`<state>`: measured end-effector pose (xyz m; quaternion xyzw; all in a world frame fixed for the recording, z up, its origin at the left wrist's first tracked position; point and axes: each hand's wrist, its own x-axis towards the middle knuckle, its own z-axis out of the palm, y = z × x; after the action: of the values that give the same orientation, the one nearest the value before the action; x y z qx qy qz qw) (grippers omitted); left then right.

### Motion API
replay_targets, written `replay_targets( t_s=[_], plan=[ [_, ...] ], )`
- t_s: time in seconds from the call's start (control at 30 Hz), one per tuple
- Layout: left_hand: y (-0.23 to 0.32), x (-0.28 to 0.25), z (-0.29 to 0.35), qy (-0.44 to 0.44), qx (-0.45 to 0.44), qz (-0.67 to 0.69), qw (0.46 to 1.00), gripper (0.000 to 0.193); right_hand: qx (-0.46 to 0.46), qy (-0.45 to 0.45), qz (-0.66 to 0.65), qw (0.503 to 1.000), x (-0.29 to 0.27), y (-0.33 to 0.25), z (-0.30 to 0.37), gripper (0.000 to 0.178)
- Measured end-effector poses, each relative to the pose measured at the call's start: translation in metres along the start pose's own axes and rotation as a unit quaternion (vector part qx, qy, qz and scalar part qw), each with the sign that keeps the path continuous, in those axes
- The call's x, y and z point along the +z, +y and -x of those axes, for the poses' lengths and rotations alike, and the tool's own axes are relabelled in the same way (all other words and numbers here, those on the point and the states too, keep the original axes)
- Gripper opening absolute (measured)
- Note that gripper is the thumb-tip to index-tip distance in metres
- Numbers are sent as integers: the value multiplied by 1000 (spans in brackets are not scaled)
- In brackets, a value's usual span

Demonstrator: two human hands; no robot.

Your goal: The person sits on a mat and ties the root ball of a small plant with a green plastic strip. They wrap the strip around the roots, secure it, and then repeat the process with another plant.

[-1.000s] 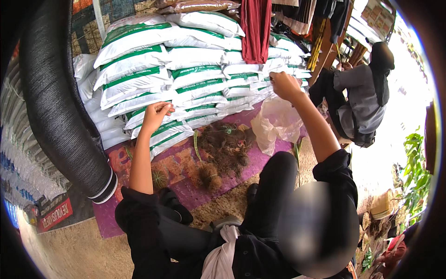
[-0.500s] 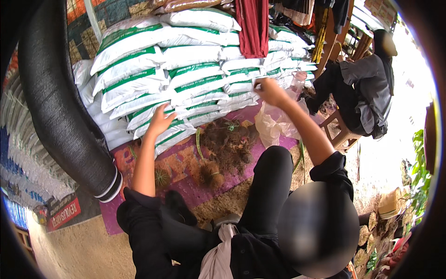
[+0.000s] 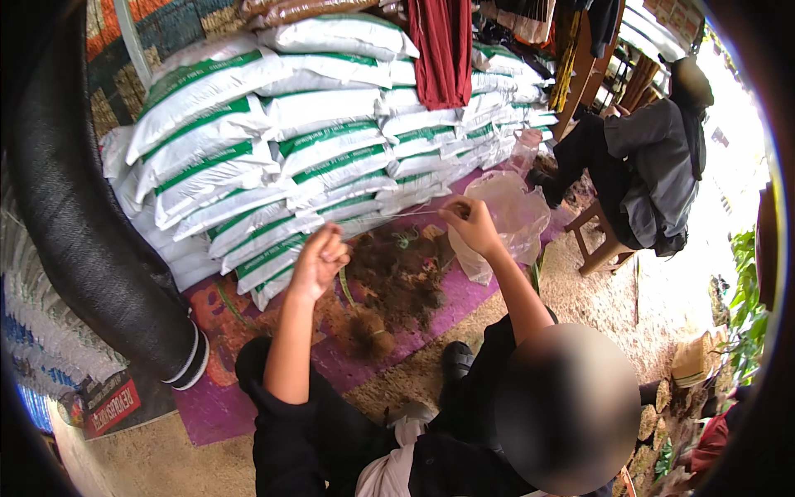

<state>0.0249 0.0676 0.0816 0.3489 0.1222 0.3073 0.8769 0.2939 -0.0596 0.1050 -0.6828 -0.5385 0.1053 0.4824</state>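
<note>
A thin pale thread (image 3: 406,215) runs nearly taut between my two hands. My left hand (image 3: 318,263) is closed, its fingers curled round one end of the thread. The other end is pinched between thumb and fingers of my right hand (image 3: 470,225). Below them, dark loose soil or fibre (image 3: 397,277) is heaped on a purple sheet (image 3: 211,414). A brown fibrous ball (image 3: 364,330) lies at the near side of the heap. Close by my right hand is a crumpled clear plastic bag (image 3: 513,207).
White and green sacks (image 3: 331,108) are stacked ahead. A thick black roll (image 3: 83,190) leans at the left. To the right, another person (image 3: 654,166) sits on a brown stool (image 3: 600,240). A dark red cloth (image 3: 439,50) hangs over the sacks.
My left hand has moved right and closed; my right hand has come down and nearer. The thread now shows stretched between them. My right knee has dropped away from the sheet.
</note>
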Motion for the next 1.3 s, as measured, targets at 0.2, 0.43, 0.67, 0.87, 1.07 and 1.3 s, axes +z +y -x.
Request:
replay_targets(
  t_s=[0.2, 0.43, 0.67, 0.87, 1.07, 1.3],
  plan=[
    [17, -52, 20, 233, 35, -257, 937, 27, 32, 7, 133, 991, -22, 29, 28, 13],
    [8, -72, 35, 284, 148, -694, 645, 29, 113, 14, 216, 970, -40, 59, 31, 13],
    [37, -88, 41, 335, 178, -654, 655, 27, 142, 49, 377, 914, -68, 74, 35, 18],
    [40, -65, 44, 342, 225, -643, 647, 28, 353, -99, 430, 825, -77, 85, 53, 34],
    [40, -76, 51, 322, 151, -665, 657, 25, 249, -32, 471, 846, -43, 63, 23, 24],
    [14, -35, 25, 125, 121, -714, 678, 21, 61, -325, 407, 851, 112, 116, -50, 27]
  ],
)
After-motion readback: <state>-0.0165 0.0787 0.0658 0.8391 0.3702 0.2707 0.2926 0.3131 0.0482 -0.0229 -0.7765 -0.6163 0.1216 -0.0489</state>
